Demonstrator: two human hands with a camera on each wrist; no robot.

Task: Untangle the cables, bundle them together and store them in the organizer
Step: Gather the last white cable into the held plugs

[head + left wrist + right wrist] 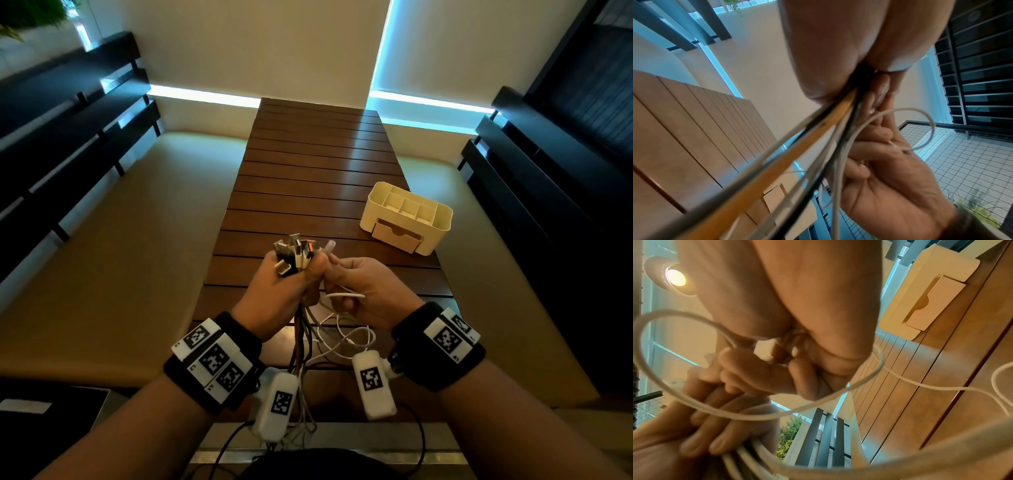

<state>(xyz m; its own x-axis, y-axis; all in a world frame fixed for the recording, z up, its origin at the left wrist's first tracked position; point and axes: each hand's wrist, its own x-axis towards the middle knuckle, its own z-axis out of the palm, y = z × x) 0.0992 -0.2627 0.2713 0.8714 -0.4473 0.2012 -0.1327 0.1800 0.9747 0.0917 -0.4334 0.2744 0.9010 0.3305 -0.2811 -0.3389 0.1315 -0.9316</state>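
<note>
Fingers of the left hand (274,291) wrap a bunch of cables (299,337), plug ends (295,255) sticking up above the fist. Just beside it, the right hand (368,294) pinches a white cable (342,295) that loops down toward the counter (318,178). Further right on the counter stands the cream organizer (406,219), its drawer closed.

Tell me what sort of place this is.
Probably a lounge or café seating nook: a long dark slatted wooden table flanked by cushioned beige benches with dark slatted backrests, window light behind.
</note>
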